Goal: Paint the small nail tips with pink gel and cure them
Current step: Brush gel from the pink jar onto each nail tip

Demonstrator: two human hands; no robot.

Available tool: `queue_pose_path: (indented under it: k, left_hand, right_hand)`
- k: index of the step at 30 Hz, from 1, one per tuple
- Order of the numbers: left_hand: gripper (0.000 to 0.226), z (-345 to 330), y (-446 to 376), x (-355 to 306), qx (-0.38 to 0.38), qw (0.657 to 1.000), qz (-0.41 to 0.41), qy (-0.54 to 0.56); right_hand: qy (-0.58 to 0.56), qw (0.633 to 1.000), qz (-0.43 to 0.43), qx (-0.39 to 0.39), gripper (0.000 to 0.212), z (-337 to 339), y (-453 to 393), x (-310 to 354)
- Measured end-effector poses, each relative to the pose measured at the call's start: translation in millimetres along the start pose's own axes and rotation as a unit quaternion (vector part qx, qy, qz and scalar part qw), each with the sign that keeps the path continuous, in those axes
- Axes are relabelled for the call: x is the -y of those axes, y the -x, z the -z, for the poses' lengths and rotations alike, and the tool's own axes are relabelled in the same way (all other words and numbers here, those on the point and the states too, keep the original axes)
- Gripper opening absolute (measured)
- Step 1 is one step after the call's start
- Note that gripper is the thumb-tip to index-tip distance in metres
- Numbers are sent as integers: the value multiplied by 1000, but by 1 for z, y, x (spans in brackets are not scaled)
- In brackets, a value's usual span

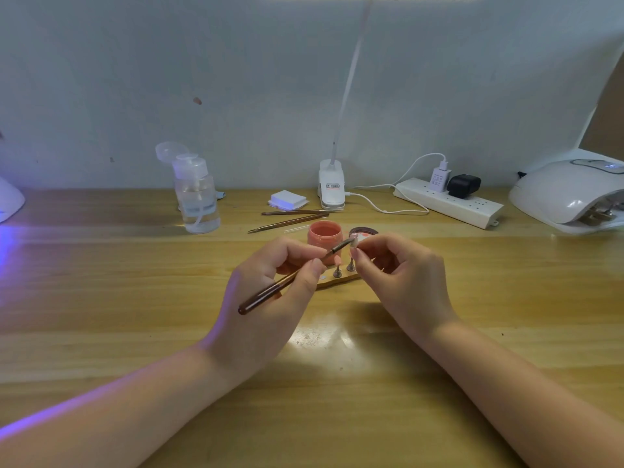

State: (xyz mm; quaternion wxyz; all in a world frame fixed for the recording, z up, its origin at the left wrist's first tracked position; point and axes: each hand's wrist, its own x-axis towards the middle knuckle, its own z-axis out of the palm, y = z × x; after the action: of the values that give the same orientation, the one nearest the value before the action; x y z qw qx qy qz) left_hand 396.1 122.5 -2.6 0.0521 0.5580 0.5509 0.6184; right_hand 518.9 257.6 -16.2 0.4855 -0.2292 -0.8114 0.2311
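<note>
My left hand (pixel 270 292) grips a brown brush (pixel 266 292), whose bristle end touches a small pale nail tip (pixel 355 241) pinched by my right hand (pixel 401 278). Behind the hands stands an open jar of pink gel (pixel 325 236), with its dark lid (pixel 363 232) lying beside it on the right. Under the fingers a wooden strip (pixel 337 282) carries small metal stands; one stand (pixel 337 270) bears a pink tip (pixel 337 260). A white curing lamp (pixel 570 194) sits at the far right.
A clear pump bottle (pixel 197 197) stands back left. Two spare brushes (pixel 290 219), a white pad (pixel 288 200), a clip lamp base (pixel 331 185) and a power strip (pixel 449 202) lie along the back. Purple light glows from a device (pixel 10 199) at the left edge.
</note>
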Motion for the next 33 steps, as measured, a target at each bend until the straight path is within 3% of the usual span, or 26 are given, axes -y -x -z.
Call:
queue_pose_path:
  k: [21, 27, 30, 33]
  left_hand:
    - [10, 5, -4, 1, -9, 998, 35, 41]
    - [14, 12, -46, 1, -93, 992, 78, -28]
    - [16, 17, -82, 4, -57, 982, 123, -133]
    - [15, 16, -117, 3, 45, 962, 195, -185]
  right_hand:
    - [2, 1000, 10, 14, 6, 0, 0, -3]
    - [4, 1000, 18, 4, 3, -6, 0, -2]
    - [15, 1000, 27, 7, 3, -8, 0, -2]
    - [15, 1000, 25, 0, 3, -8, -1, -3]
